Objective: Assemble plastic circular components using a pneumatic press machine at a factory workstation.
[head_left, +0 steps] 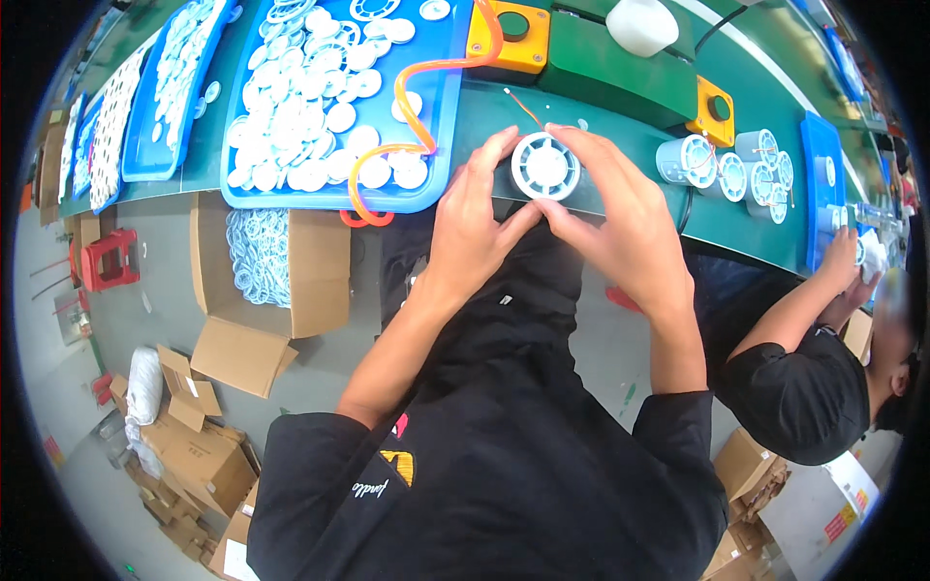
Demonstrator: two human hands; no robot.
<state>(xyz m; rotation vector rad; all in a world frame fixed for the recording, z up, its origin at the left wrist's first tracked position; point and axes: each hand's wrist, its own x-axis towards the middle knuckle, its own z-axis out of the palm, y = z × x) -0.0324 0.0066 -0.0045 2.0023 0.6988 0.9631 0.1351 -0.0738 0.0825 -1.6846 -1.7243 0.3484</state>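
Between my two hands is a round pale-blue plastic housing [545, 168] with a spoked ring on its top face. My left hand [472, 225] curves round its left side, and my right hand [623, 208] wraps its right side. Both thumbs meet at the near edge of the part. A thin orange wire [523, 107] with a small white connector sticks out beyond it over the green bench. The underside of the housing is hidden.
A blue tray [441, 174] of white discs lies left, crossed by an orange coiled air hose [415, 116]. Beyond are a green press base [615, 82] and yellow button boxes [508, 37]. Similar housings [686, 160] stand right. An open carton [320, 281] holds rings; a co-worker [809, 387] sits right.
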